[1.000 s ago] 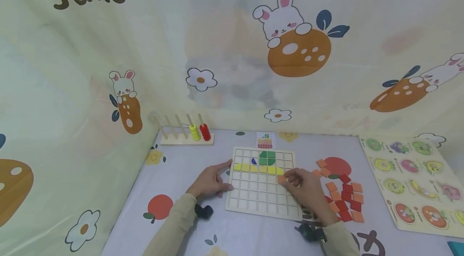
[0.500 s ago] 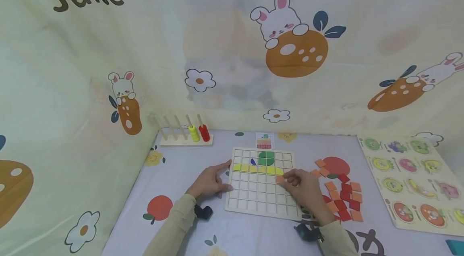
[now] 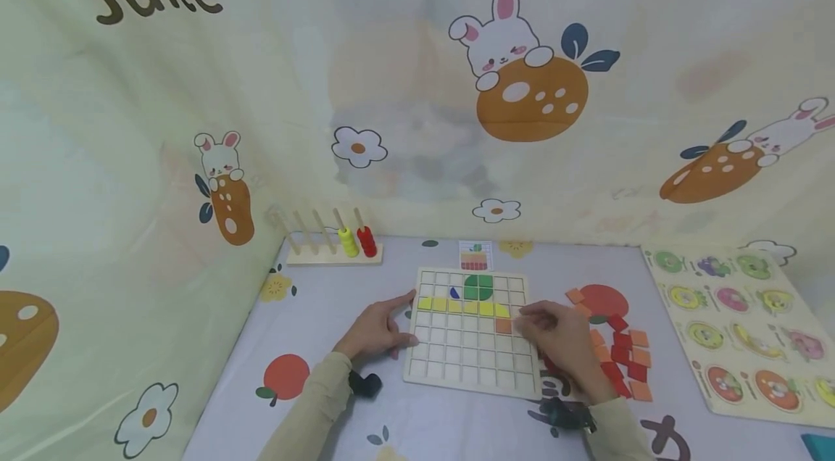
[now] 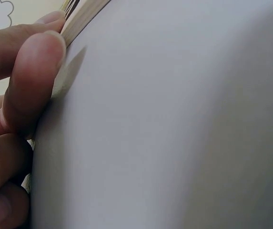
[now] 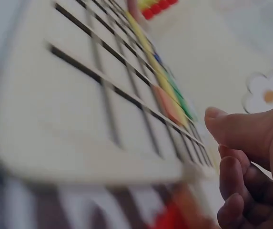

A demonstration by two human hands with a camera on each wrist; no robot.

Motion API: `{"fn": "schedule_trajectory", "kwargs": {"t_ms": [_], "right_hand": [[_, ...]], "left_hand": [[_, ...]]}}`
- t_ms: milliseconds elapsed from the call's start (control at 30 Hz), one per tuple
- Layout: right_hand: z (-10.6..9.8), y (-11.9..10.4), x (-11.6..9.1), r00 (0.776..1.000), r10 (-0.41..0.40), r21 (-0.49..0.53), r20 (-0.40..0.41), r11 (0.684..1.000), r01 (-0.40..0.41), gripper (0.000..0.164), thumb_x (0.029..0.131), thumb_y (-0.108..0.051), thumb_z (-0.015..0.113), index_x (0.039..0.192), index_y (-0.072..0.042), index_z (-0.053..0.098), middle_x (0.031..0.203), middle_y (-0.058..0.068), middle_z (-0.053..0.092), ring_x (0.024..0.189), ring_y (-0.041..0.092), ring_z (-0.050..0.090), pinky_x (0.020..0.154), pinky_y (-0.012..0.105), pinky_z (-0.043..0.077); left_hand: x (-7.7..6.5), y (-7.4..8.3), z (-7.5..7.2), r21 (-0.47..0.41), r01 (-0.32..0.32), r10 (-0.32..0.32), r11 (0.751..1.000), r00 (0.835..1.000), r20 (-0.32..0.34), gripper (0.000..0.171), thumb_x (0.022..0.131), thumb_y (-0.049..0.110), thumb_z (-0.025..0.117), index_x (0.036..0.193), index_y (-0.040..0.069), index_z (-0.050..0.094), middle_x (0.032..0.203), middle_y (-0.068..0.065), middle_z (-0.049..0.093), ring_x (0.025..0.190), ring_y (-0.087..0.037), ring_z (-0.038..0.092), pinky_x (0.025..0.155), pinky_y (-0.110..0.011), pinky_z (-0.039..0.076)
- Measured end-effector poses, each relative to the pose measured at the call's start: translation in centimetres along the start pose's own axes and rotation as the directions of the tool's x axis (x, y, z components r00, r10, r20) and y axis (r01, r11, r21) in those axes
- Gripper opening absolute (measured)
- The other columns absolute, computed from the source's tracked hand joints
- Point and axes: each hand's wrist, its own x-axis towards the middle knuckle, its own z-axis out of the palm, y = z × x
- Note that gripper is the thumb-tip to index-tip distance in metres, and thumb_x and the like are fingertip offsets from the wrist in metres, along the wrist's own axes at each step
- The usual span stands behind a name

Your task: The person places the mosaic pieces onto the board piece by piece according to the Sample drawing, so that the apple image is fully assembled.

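Observation:
A pale wooden grid board lies on the table, with a row of yellow pieces, a green leaf-like shape and a small blue piece. One orange square tile sits in a cell under the right end of the yellow row. My left hand touches the board's left edge with outstretched index finger and thumb; its other fingers fold under in the left wrist view. At the right edge, just off the orange tile, my right hand hovers with loosely bent fingers, holding nothing.
Loose red and orange tiles lie right of the board, partly hidden by the right hand. Behind it is a small pattern card. A peg stand with yellow and red beads stands back left; a fruit picture board lies far right.
My right hand has let go of the orange tile, which stays in its cell, and has drawn back slightly to the right. The left hand keeps its place at the board's edge.

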Motion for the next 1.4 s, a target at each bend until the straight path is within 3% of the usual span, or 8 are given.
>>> {"fn": "schedule_trajectory", "kwargs": {"t_ms": [333,533,700,1033,1200,1400], "right_hand": [[-4.8,1.9,2.0,0.984,0.106,-0.053,-0.143,0.992,-0.115,0.039,0.1,-0.038,0.073,0.125,-0.008,0.074,0.105,0.013,0.076,0.089,0.026,0.066,0.072,0.032,0.053],[-5.6,3.8,3.1,0.986,0.147,-0.16,-0.074,0.974,-0.157,0.05,0.101,-0.032,0.07,0.138,0.001,0.064,0.119,0.025,0.068,0.1,0.037,0.06,0.087,0.052,0.054],[-5.3,4.5,3.4,0.991,0.114,-0.202,-0.075,0.971,-0.127,0.04,0.1,-0.026,0.071,0.129,0.001,0.069,0.12,0.027,0.067,0.102,0.04,0.06,0.092,0.059,0.051],[-5.4,3.8,3.1,0.979,0.202,-0.175,-0.036,0.963,-0.206,0.038,0.1,-0.022,0.073,0.129,0.001,0.063,0.114,0.025,0.064,0.097,0.037,0.056,0.084,0.05,0.05],[-5.5,3.8,3.1,0.991,0.117,-0.152,-0.072,0.98,-0.126,0.033,0.101,-0.021,0.071,0.126,0.0,0.064,0.108,0.02,0.069,0.091,0.032,0.059,0.077,0.041,0.049],[-5.8,4.2,3.1,0.991,0.035,-0.125,-0.128,0.991,-0.051,0.038,0.106,-0.033,0.064,0.129,-0.003,0.063,0.104,0.017,0.069,0.087,0.027,0.059,0.072,0.033,0.047]], "left_hand": [[0.0,-0.1,0.0,0.006,0.003,-0.003,1.0,1.0,-0.005,0.096,0.084,0.029,0.092,0.165,0.032,0.04,0.059,-0.002,0.067,0.049,-0.018,0.063,0.063,-0.03,0.045],[0.0,-0.2,0.3,0.004,0.004,-0.004,1.0,1.0,0.003,0.096,0.084,0.03,0.091,0.165,0.033,0.04,0.059,-0.002,0.067,0.049,-0.018,0.064,0.063,-0.03,0.045],[0.0,-0.1,0.1,0.008,-0.003,0.003,1.0,1.0,-0.002,0.096,0.084,0.03,0.091,0.165,0.033,0.04,0.06,-0.002,0.067,0.05,-0.019,0.065,0.063,-0.03,0.046],[0.1,-0.2,0.1,0.01,0.0,0.0,1.0,1.0,-0.004,0.095,0.084,0.029,0.092,0.164,0.033,0.041,0.06,-0.002,0.067,0.05,-0.018,0.064,0.066,-0.032,0.046],[0.1,-0.2,0.1,0.004,0.008,-0.008,1.0,1.0,-0.007,0.096,0.083,0.028,0.092,0.164,0.033,0.041,0.06,-0.002,0.067,0.05,-0.018,0.064,0.067,-0.032,0.046],[0.2,0.0,0.2,0.008,0.015,-0.015,1.0,1.0,-0.009,0.095,0.084,0.029,0.091,0.164,0.033,0.041,0.06,-0.002,0.067,0.05,-0.018,0.064,0.067,-0.031,0.047]]}}
